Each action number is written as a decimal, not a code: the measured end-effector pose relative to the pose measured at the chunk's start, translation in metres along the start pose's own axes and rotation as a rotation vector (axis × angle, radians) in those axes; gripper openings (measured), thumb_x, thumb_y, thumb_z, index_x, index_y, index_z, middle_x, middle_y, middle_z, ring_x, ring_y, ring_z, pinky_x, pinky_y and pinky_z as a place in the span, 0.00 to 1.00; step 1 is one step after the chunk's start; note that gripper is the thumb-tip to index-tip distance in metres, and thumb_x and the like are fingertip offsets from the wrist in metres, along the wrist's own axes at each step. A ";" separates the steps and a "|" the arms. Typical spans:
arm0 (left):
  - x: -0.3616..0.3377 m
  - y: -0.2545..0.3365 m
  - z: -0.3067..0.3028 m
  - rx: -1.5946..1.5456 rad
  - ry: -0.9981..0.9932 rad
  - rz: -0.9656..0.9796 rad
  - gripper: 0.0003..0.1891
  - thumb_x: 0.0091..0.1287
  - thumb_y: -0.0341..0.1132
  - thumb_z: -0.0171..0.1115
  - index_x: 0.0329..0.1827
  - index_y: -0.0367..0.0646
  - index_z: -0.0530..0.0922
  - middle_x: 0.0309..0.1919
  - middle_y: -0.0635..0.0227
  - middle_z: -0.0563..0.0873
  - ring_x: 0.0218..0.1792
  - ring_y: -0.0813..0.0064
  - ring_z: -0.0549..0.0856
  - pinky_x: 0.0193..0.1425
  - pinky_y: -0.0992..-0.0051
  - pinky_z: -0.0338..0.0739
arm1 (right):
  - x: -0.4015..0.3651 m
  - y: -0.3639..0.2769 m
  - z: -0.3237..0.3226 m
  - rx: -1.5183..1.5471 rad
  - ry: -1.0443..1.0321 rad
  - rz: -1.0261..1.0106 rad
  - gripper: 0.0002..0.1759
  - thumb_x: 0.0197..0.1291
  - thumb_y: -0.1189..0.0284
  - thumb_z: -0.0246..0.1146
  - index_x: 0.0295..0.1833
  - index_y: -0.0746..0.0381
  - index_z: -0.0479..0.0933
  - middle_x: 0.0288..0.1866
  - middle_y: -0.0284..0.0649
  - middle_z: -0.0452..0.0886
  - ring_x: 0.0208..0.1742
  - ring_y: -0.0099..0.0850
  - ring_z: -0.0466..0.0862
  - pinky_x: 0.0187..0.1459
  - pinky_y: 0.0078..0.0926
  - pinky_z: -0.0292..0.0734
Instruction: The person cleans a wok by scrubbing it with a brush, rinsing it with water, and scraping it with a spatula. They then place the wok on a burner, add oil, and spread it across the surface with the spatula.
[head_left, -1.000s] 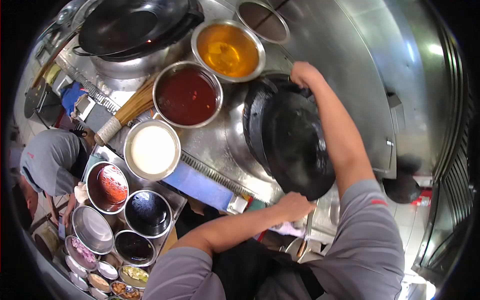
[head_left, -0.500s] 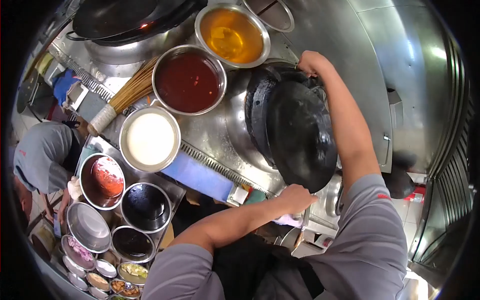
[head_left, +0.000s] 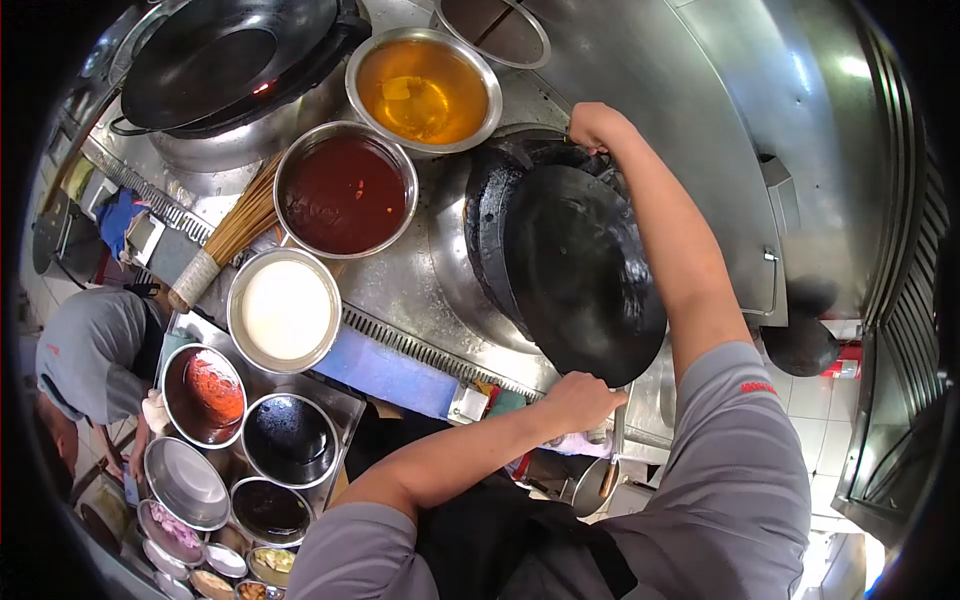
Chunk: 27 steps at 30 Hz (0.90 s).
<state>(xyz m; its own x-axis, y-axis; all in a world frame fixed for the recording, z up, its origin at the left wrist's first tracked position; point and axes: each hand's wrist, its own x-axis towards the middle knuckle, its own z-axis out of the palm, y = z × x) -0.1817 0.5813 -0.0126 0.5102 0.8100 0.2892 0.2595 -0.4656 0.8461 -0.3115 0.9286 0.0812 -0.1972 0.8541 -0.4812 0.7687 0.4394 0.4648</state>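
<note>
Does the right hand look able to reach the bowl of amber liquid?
Probably yes: nothing visible stands between the right hand and the bowl, though it seems busy at the far edge of the wok.

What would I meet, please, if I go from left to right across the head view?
Co-worker → bamboo brush → bowl of dark red liquid → bowl of amber liquid → nearer black wok → slatted metal panel.
</note>
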 end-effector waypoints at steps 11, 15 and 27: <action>-0.002 -0.004 0.005 0.122 0.086 0.032 0.10 0.68 0.45 0.54 0.37 0.50 0.78 0.18 0.60 0.83 0.22 0.54 0.84 0.26 0.55 0.78 | 0.043 0.091 0.012 0.008 0.117 0.030 0.20 0.53 0.76 0.58 0.53 0.66 0.81 0.57 0.55 0.80 0.58 0.53 0.80 0.56 0.44 0.78; 0.004 -0.004 0.011 0.173 0.133 0.020 0.09 0.68 0.45 0.56 0.35 0.51 0.77 0.16 0.62 0.81 0.20 0.57 0.84 0.24 0.59 0.78 | 0.025 0.091 0.032 0.137 0.271 -0.041 0.19 0.52 0.76 0.59 0.52 0.66 0.81 0.56 0.56 0.81 0.58 0.52 0.81 0.56 0.44 0.78; 0.000 -0.003 0.011 0.207 0.201 0.036 0.09 0.66 0.42 0.56 0.32 0.49 0.77 0.16 0.63 0.82 0.21 0.58 0.85 0.26 0.60 0.79 | 0.018 0.124 0.032 0.208 0.520 -0.121 0.17 0.60 0.68 0.57 0.49 0.68 0.82 0.48 0.53 0.84 0.54 0.50 0.83 0.56 0.39 0.78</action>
<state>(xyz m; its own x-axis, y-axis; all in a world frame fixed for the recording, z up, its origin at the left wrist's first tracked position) -0.1736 0.5783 -0.0198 0.3551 0.8363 0.4177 0.4166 -0.5416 0.7302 -0.1998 0.9897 0.1061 -0.5238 0.8491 -0.0685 0.8155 0.5231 0.2478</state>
